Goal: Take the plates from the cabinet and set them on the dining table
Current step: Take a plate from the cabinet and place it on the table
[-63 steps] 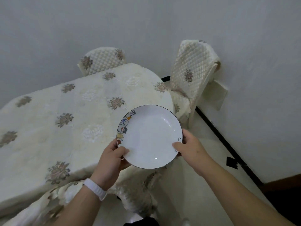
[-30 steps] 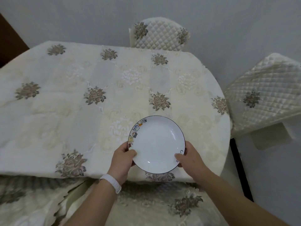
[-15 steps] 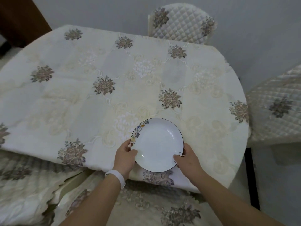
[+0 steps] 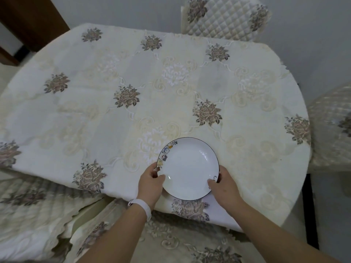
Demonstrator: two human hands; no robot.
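A white plate point(image 4: 188, 168) with a thin dark rim and small coloured pictures on its left edge lies low over the near edge of the dining table point(image 4: 133, 95), which wears a cream floral cloth. My left hand point(image 4: 151, 182) grips the plate's left rim, thumb on top. My right hand point(image 4: 223, 184) grips the right rim the same way. Whether the plate rests on the cloth I cannot tell.
Quilted chairs stand at the far side point(image 4: 224, 18), at the right point(image 4: 332, 126) and right below me point(image 4: 171, 242). A dark wooden cabinet point(image 4: 32, 19) is at the upper left. A grey wall runs behind the table.
My view has swung from the table's corner to face the table squarely. Both hands have carried the plate forward and down over the near edge of the cloth.
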